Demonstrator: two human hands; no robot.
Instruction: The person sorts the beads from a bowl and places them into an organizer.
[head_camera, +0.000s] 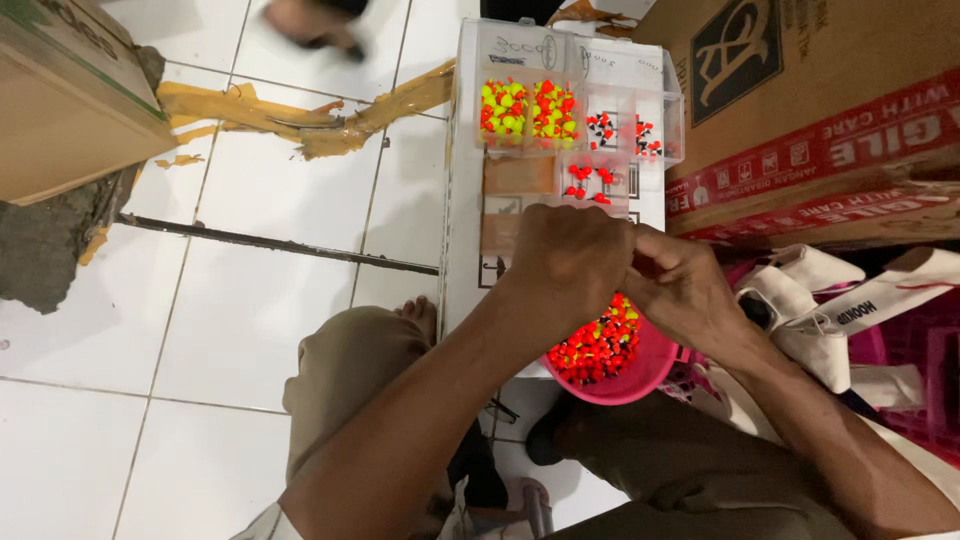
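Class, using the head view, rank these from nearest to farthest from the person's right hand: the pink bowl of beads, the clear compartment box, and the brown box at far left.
1. Pink bowl, just below the right hand.
2. Clear compartment box, above it, farther up the view.
3. Brown box, far left, across the tiled floor.

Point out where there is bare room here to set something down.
Bare white floor tile lies left of the white board, bounded by the cardboard box and the person's knee. Crowded: the clear compartment box, the pink bowl of beads beneath both hands, and bags on the right.
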